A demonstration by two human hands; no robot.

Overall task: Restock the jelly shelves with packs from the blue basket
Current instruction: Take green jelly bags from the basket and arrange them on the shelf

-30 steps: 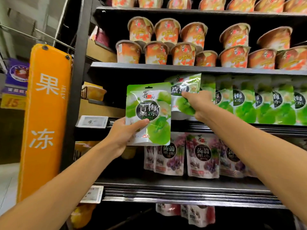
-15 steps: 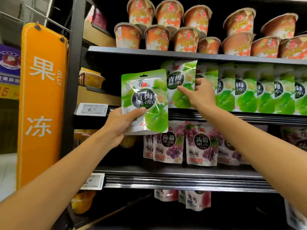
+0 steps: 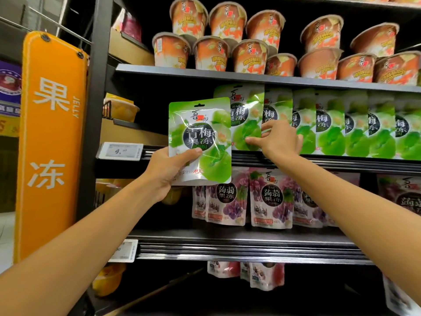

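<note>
Squared up since a second ago: front green pack (image 3: 242,117), then tilted, now upright at the left end of its row, up and right of the price tag (image 3: 119,151).

Right hand (image 3: 276,140): thumb and forefinger pinch that pack's lower right edge.

Left hand (image 3: 168,172): grips the held green pack (image 3: 200,140) by its lower left corner, thumb across the face. This pack is upright, just right of the price tag, in front of the front green pack's left side, and not yet shelved.

Blue basket: not in view.

Step in hand, as judged: settle the placed pack, then add the held one.

Handling advice:
- Let go with the right hand only once the front green pack stands alone.
- Bring the held green pack in label-forward, on the side nearer the price tag.
- Set its base flat behind the shelf edge (image 3: 319,164).

Also stocked: purple packs (image 3: 271,199) below and right of the price tag; orange cups (image 3: 210,54) well above it.
</note>
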